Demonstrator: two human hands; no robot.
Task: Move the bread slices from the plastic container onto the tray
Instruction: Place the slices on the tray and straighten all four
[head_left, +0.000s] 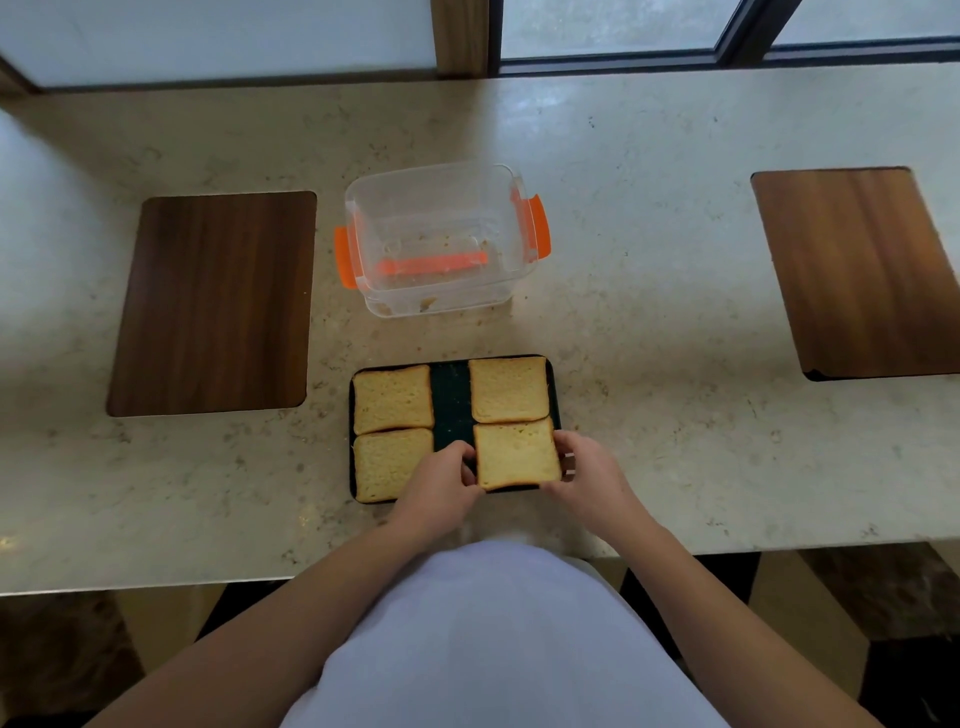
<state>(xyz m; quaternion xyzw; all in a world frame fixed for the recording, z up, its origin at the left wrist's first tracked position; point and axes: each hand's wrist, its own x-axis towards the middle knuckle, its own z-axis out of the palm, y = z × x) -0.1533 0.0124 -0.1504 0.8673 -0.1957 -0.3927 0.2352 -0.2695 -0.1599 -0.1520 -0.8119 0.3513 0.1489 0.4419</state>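
Observation:
A dark tray (451, 405) lies near the counter's front edge with several bread slices on it. Two slices sit at the back, a left one (392, 398) and a right one (509, 388); a third (387, 463) fills the front left. The front-right slice (517, 454) is gripped by both hands: my left hand (441, 483) pinches its left edge and my right hand (584, 475) its right edge. Behind the tray stands the clear plastic container (441, 239) with orange latches, holding only crumbs and an orange strip.
The tray and container rest on a pale stone counter (649, 338). A dark wooden board (213, 304) lies to the left and another wooden board (857, 270) at the far right. Windows run along the back; the counter's front edge is just below my hands.

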